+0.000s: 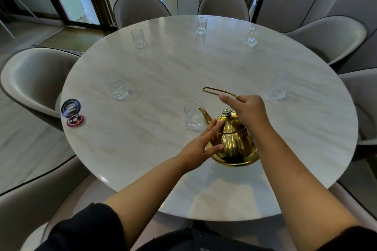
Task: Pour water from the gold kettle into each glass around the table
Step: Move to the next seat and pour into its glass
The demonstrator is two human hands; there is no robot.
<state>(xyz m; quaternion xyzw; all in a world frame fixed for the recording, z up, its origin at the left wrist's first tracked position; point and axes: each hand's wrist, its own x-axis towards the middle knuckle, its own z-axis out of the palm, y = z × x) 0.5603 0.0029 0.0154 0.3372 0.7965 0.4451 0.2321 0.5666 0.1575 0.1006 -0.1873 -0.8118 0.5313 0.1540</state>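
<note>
Big round marble desk (142, 71) with six glasses spaced around it, one per chair I guess. The gold kettle (234, 140) sits near my edge, spout right beside the nearest glass (192, 116) (looks ready to tip). Right hand (247, 111) grips the handle, left hand (201, 145) rests flat-fingered against the body, probably steadying it.
</note>
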